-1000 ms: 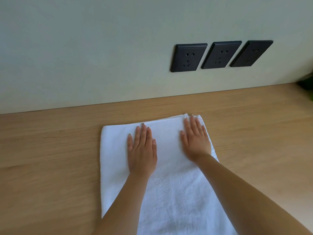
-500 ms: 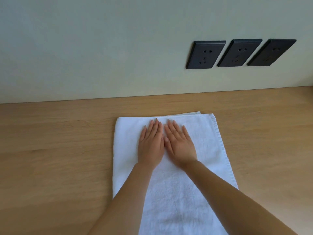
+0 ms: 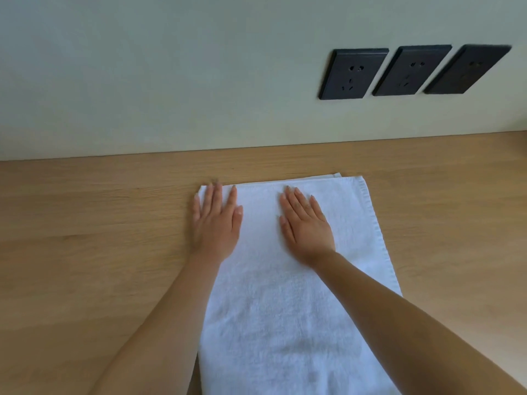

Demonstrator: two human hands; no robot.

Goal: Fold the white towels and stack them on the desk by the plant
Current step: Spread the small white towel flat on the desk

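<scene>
A white towel [image 3: 273, 303], folded lengthwise, lies flat on the wooden desk [image 3: 85, 252] and runs from near the wall toward me. My left hand [image 3: 215, 223] presses flat on the towel's far left corner, fingers straight. My right hand [image 3: 306, 226] lies flat on the towel's far middle, fingers straight and a little spread. A second layer's corner peeks out at the far edge. The plant is out of view.
A pale wall stands behind the desk with three black power sockets [image 3: 353, 74] at the upper right. Bare wood lies on both sides of the towel.
From side by side at the towel's middle, my hands have slid apart: the left to the left edge, the right a little rightward. The view has shifted slightly.
</scene>
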